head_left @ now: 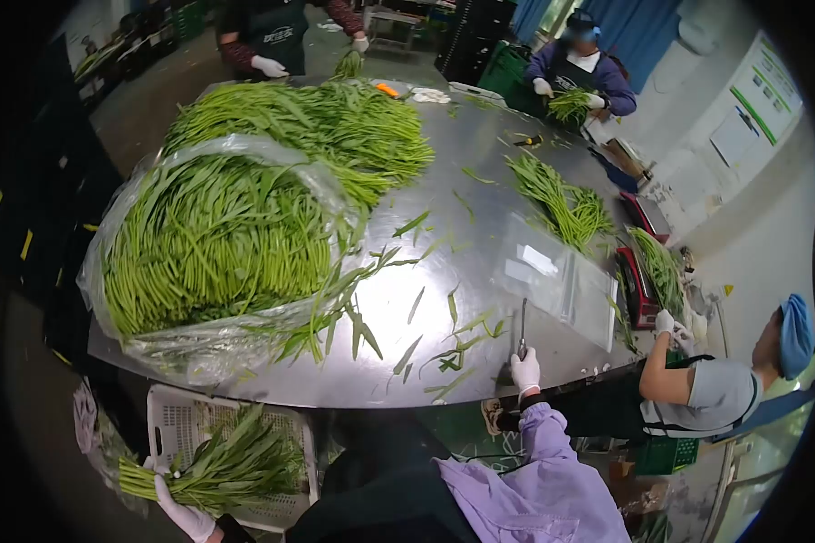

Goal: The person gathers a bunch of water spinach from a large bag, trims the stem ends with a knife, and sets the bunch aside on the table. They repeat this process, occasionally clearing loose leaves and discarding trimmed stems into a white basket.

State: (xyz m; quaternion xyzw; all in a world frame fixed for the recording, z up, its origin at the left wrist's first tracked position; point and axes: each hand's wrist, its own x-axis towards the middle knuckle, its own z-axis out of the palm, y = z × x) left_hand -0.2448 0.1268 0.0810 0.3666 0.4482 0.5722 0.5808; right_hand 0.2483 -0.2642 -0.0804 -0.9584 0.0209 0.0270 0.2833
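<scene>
The left hand (183, 516), in a white glove, sits low at the left. Its grip is closed round the cut ends of a bundle of long green leafy stems (222, 463). The bundle fans out over a white perforated plastic crate (167, 418) below the edge of the surface.

I judge the bundle light and limp. The stalks would sag rather than stand, the leaves would bruise easily, and loose stems could slide out. The firmer stalk end, where the hand has it, looks the best place to hold.

Above, on the round stainless-steel surface (480, 163), a clear plastic bag (217, 348) lies open around a large heap of green stems (208, 244). Stray leaves are scattered over the metal.

Further right, the gloved right hand (525, 371), on a lavender sleeve, has its grip closed on the handle of a slim metal knife (522, 324). The knife rests on the surface with its blade pointing away. It looks thin, stiff and sharp, so the handle is the only safe hold.

Just beyond the blade lie flat clear plastic sleeves (557, 276). At the right edge a co-worker in a blue cap (795, 335) stands near a red weighing scale (638, 294).

There is white lettering on a dark apron (279, 32) at the top of the view and print on a wall board (761, 95). Both are too small to read.
</scene>
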